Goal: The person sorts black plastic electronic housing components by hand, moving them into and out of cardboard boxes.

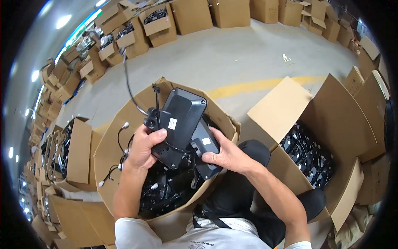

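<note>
Both of my hands are over a cardboard box (107, 137) between my legs. My left hand (143, 149) grips a flat black plastic device (182, 114) by its left edge, thumb on top. That device has rounded corners, a small white label and a lens-like round part on its left side. A second black device (201, 135), also with a white label, lies partly under the first; my right hand (226, 153) is closed around its right edge. Black cables run off the devices, one rising to a plug (122, 52). Loose black parts and cables (163, 191) fill the box below.
To my right stands an open carton (348, 116) holding many black parts (306, 155). Another open carton (81, 151) with black parts is at the left. Cartons (192, 16) line the far side, beyond a grey floor (207, 54) with a yellow stripe (244, 88).
</note>
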The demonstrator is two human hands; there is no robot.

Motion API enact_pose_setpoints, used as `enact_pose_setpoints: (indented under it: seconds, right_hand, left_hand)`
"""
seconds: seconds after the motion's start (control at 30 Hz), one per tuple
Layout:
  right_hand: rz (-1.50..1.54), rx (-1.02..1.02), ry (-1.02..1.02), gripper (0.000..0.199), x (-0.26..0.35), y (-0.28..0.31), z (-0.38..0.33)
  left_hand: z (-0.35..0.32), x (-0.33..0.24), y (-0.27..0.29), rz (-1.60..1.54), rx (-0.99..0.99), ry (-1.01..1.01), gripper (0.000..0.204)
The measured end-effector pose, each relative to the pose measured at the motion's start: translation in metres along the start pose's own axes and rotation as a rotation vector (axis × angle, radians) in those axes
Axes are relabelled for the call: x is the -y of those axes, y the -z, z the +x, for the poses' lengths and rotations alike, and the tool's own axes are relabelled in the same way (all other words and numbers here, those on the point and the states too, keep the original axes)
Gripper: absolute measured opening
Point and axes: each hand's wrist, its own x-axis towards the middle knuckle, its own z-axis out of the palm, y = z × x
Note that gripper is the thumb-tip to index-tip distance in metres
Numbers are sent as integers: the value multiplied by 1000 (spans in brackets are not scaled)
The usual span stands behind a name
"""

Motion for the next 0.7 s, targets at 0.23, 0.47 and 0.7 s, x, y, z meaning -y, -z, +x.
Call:
enact_pose_setpoints:
  seconds: [0.23,0.47,0.7]
  right_hand:
    - [124,-170,-87,59,-4,0,-18]
    - [-1103,-175,620,31,49,29,-50]
    - [-1488,-59,864,14,81,5,-41]
  left_hand:
    - [21,22,2,-228,34,9,46]
    - [40,22,21,-185,-268,34,28]
    - [23,50,-41,53,69,349,34]
